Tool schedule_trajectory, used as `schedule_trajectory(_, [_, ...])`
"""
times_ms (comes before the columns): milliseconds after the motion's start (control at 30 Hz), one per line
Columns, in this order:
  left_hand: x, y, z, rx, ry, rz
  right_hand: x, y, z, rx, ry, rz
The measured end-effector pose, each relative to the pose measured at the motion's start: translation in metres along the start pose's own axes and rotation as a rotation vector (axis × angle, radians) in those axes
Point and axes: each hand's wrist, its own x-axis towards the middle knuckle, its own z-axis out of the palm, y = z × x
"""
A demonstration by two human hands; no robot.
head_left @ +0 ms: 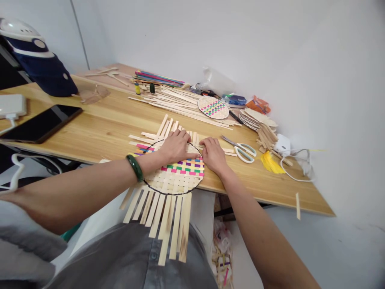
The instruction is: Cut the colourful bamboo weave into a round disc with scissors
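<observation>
A woven mat of thin wood strips (171, 186) lies over the table's front edge, with a black circle drawn on it. Rows of pink, green, yellow and purple cross its middle, and long loose strip ends hang toward my lap. My left hand (177, 145) lies on the upper part of the weave, fingers pointing away and thumb stretched to the right. A green bangle (135, 167) is on that wrist. At the mat's right edge, my right hand (213, 154) has its fingers bent in and closed on the edge; the fingertips are partly hidden.
Scissors (242, 149) lie right of my right hand. Behind are loose strips (180, 102), a finished woven round (213, 107) and stacked rounds (258, 119). A yellow bundle (271, 162) and white cable lie right; a phone (43, 122) and dark-blue bottle (45, 66) left.
</observation>
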Motion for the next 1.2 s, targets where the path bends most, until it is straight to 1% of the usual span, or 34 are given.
schedule_trajectory(233, [0.001, -0.001, 0.002, -0.015, -0.004, 0.002, -0.001, 0.004, 0.004, 0.027, 0.025, -0.012])
schedule_trajectory(367, [0.002, 0.000, 0.001, -0.022, 0.002, 0.001, -0.001, 0.001, 0.007, 0.023, 0.051, -0.003])
schedule_trajectory(467, [0.001, 0.001, -0.001, -0.029, 0.005, -0.004, 0.000, 0.002, 0.002, -0.003, 0.100, 0.034])
schedule_trajectory(533, [0.000, 0.001, -0.003, -0.040, 0.009, -0.008, -0.002, 0.012, -0.009, -0.043, 0.161, 0.105])
schedule_trajectory(600, [-0.002, 0.002, -0.004, -0.058, 0.014, -0.009, -0.009, 0.030, -0.023, -0.104, 0.222, 0.218])
schedule_trajectory(667, [-0.002, 0.003, -0.005, -0.084, 0.021, -0.014, -0.022, 0.053, -0.040, -0.171, 0.237, 0.336])
schedule_trajectory(700, [-0.002, 0.003, -0.007, -0.102, 0.025, -0.019, -0.031, 0.064, -0.047, -0.198, 0.216, 0.377])
schedule_trajectory(767, [-0.002, 0.005, -0.016, -0.148, 0.047, -0.035, -0.049, 0.084, -0.059, -0.238, 0.125, 0.410])
schedule_trajectory(833, [-0.006, 0.008, -0.033, -0.207, 0.091, -0.054, -0.064, 0.097, -0.066, -0.267, 0.029, 0.406])
schedule_trajectory(900, [-0.018, 0.011, -0.058, -0.273, 0.139, -0.068, -0.073, 0.103, -0.070, -0.291, -0.050, 0.400])
schedule_trajectory(967, [-0.044, 0.013, -0.086, -0.361, 0.139, -0.079, -0.073, 0.107, -0.073, -0.308, -0.112, 0.411])
schedule_trajectory(1000, [-0.061, 0.013, -0.099, -0.428, 0.095, -0.077, -0.070, 0.109, -0.075, -0.312, -0.139, 0.421])
schedule_trajectory(1067, [-0.104, 0.009, -0.119, -0.744, -0.140, -0.130, -0.063, 0.112, -0.079, -0.307, -0.191, 0.434])
schedule_trajectory(1100, [-0.127, 0.005, -0.124, -0.868, -0.318, -0.184, -0.059, 0.114, -0.081, -0.299, -0.220, 0.436])
schedule_trajectory(1133, [-0.150, -0.001, -0.125, -0.960, -0.527, -0.238, -0.055, 0.116, -0.084, -0.288, -0.256, 0.439])
schedule_trajectory(1167, [-0.173, -0.008, -0.124, -1.008, -0.690, -0.316, -0.051, 0.117, -0.087, -0.275, -0.296, 0.442])
schedule_trajectory(1200, [-0.193, -0.014, -0.120, -1.041, -0.811, -0.408, -0.048, 0.118, -0.089, -0.262, -0.340, 0.447])
